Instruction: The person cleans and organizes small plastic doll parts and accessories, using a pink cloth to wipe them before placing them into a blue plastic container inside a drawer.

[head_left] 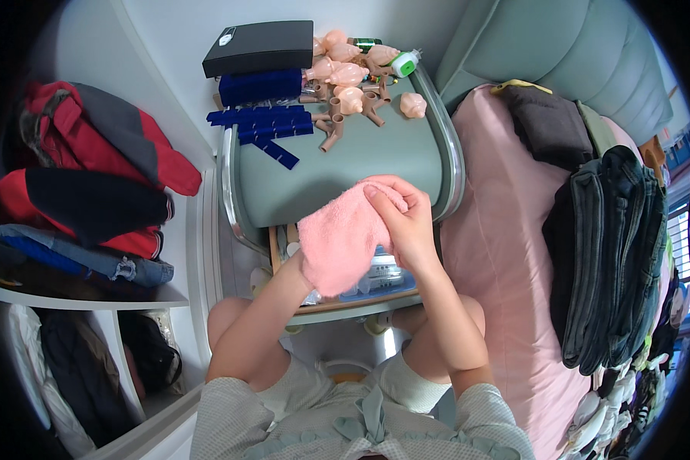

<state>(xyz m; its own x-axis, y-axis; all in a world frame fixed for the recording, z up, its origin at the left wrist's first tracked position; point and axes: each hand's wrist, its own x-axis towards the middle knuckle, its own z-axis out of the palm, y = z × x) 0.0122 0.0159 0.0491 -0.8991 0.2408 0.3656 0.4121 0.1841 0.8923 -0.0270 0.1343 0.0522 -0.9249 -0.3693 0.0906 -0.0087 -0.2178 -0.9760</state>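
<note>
A pink fluffy cloth [343, 238] is in front of me, above the open drawer of a bedside cabinet. It covers my left hand, so those fingers are hidden and only the left wrist [293, 279] shows. My right hand [412, 222] is closed on the cloth's upper right corner, thumb on top and fingers behind. Below the cloth, the drawer [353, 304] holds clear plastic packages [383, 274] and other small things partly hidden by my hands and the cloth.
On the green cabinet top [353, 165] are a black box [261, 47], dark blue strips [272, 126], brown branching tubes [333, 126], peach shell-like pieces [348, 74] and a green-white device [405, 64]. Clothes fill the shelves [92, 297] at left. Folded jeans [606, 261] lie on the pink bed [506, 284].
</note>
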